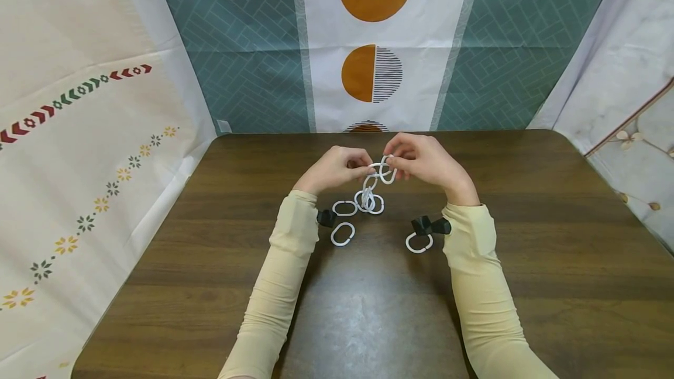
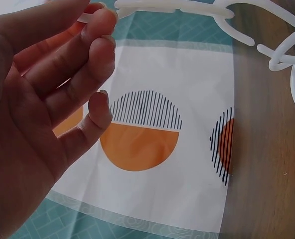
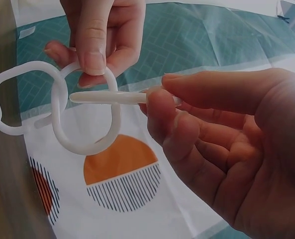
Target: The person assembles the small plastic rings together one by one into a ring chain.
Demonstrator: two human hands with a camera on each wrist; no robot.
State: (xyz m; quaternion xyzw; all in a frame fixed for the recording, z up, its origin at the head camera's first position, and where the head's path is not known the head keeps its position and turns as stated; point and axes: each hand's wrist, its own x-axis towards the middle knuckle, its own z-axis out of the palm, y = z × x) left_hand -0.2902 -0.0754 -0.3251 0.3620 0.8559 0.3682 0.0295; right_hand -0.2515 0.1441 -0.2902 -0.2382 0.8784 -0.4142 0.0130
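Sleeves (image 1: 292, 250) outstretched, wrists (image 1: 463, 192) angled inward, left grip (image 1: 339, 166) pinching one white link (image 3: 86, 150), right grip (image 1: 425, 158) another link (image 3: 100, 97)

My arms (image 1: 279, 279) stretch forward; my left hand (image 1: 338, 167) pinches; near its right, my right hand (image 1: 425, 159) pinches too.

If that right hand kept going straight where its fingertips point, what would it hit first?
Most likely the white oval link pinched by the left hand: the edge-on link that the right hand holds crosses it in the right wrist view, though whether they touch is unclear.
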